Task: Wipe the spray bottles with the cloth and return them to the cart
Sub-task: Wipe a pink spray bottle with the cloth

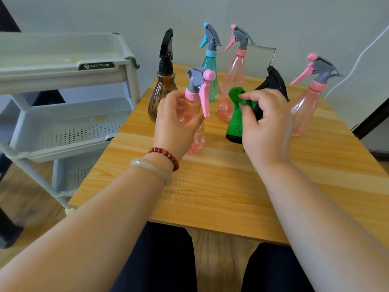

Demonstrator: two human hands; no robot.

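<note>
My left hand [175,121] grips a clear pink spray bottle [196,106] by its shoulder, its base on the wooden table [221,190]. My right hand [266,121] pinches a green cloth [236,116] just right of that bottle, apart from it. Behind stand a brown bottle [162,89] with a black head, a teal bottle [210,66], a pink bottle [233,76] and another pink bottle [306,102] at the right. A black spray head [273,81] shows behind my right hand; its body is hidden.
A white tiered cart [69,70] stands left of the table, its perforated trays holding no bottles. Water droplets [189,178] lie on the tabletop near my left wrist. A white cable [362,57] hangs on the wall at the right. A mirror-like panel [261,57] leans at the back.
</note>
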